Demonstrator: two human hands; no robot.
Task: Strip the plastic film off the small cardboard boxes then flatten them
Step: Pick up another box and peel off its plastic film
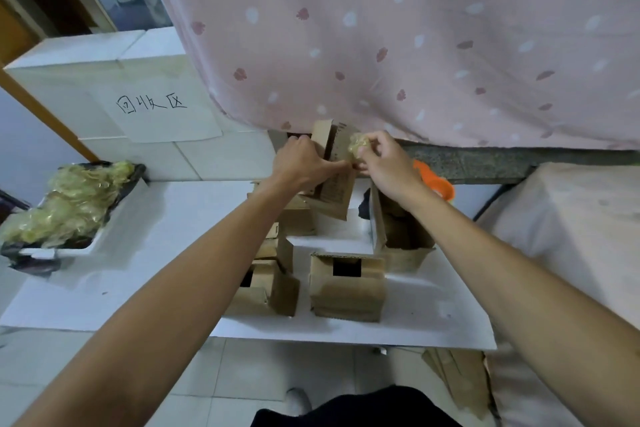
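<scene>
My left hand [301,161] grips a small brown cardboard box [337,180] held upright above the white table [145,253], fingers wrapped round its left side. My right hand [388,163] pinches a crumpled wad of yellowish plastic film [358,147] against the box's right face. Several more small cardboard boxes stand below on the table, among them one with a dark opening [346,284], another at the left [263,288] and an open one at the right [401,232].
A dark-lined bin [69,208] heaped with yellowish film sits at the table's left. A white block with a handwritten paper sign [152,104] stands behind. A pink dotted curtain [415,38] hangs at the back. An orange object [436,180] lies behind my right wrist. Flattened cardboard [457,381] lies on the floor.
</scene>
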